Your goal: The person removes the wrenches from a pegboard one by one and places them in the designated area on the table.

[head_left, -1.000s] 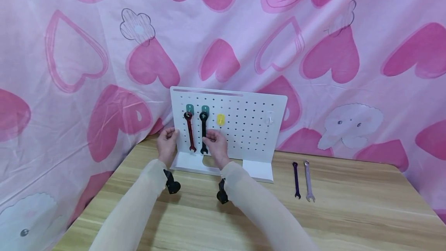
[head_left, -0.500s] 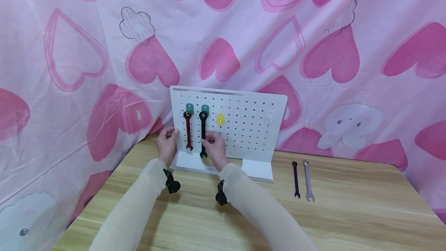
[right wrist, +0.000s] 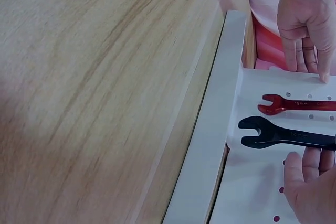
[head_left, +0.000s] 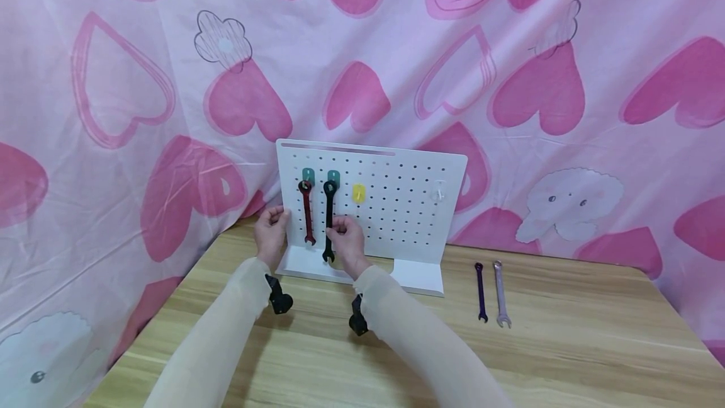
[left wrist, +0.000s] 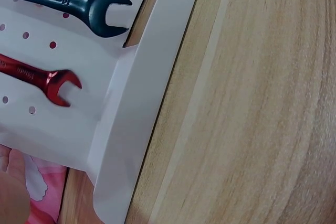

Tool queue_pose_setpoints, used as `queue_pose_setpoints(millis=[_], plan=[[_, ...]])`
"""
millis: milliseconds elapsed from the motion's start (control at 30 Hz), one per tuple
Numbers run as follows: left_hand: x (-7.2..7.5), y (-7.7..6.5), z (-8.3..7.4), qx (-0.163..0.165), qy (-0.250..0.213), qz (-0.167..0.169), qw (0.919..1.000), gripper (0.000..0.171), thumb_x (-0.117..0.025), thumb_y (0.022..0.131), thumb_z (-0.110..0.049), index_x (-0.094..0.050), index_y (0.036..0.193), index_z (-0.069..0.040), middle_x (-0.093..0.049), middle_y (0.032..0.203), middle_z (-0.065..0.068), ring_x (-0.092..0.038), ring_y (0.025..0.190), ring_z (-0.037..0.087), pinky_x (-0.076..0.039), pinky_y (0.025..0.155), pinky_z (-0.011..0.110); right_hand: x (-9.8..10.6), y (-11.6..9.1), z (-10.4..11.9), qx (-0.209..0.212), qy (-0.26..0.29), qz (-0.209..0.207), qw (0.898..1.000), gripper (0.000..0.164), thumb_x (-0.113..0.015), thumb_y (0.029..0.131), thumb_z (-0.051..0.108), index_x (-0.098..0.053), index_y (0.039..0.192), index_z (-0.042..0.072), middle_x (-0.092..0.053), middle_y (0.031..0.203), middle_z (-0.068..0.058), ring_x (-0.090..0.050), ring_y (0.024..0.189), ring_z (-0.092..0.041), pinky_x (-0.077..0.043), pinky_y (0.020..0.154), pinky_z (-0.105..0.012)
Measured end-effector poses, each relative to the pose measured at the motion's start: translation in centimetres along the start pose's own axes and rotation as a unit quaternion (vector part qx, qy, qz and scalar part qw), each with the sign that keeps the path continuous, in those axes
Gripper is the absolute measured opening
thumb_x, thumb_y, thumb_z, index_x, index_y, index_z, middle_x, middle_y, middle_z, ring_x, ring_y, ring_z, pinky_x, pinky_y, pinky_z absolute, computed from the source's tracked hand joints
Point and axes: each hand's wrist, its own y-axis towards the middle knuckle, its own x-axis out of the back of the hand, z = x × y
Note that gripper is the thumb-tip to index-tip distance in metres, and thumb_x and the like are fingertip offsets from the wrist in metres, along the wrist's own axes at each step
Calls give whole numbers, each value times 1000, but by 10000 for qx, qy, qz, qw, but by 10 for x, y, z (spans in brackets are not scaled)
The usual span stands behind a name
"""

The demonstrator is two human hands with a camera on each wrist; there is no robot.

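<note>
A white pegboard stands on the table with a red wrench and a black wrench hanging from two green hooks. My right hand pinches the black wrench by the lower part of its shank, from the right side. Its open-jaw end points down and stands out from the board. At the board's left edge, my left hand grips the rim; the right wrist view shows its thumb in front and the other fingers partly hidden behind. The red wrench hangs between the two hands.
To the right of the hooked wrenches are a yellow hook and a clear hook. A dark purple wrench and a silver wrench lie on the wooden table. A pink heart-patterned curtain hangs behind.
My right hand has shifted slightly down and left, drawing the black wrench's lower end down and away from the board. The red wrench has swung slightly. My left hand stays at the edge.
</note>
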Motion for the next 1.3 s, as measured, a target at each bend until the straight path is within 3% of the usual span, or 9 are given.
queue_pose_setpoints(millis=[600, 1300], plan=[[1, 0, 0, -1, 92, 82, 9999, 30, -60, 93, -21, -57, 117, -5, -55, 106, 6, -48, 95, 14, -43, 79, 22, 5, -4, -4, 241, -96, 228, 9994, 14, -61, 87, 3, -62, 100, 7, -58, 92, -3, -53, 83, -14, -50, 78, -26], [2, 0, 0, 141, 161, 42, 9998, 31, -60, 93, -25, -57, 119, -9, -54, 108, 3, -48, 98, 14, -44, 83, 24, 8, -11, -4, 432, -319, 177, 9984, 15, -62, 88, 7, -61, 102, 12, -57, 92, -1, -52, 85, -14, -49, 78, -25]])
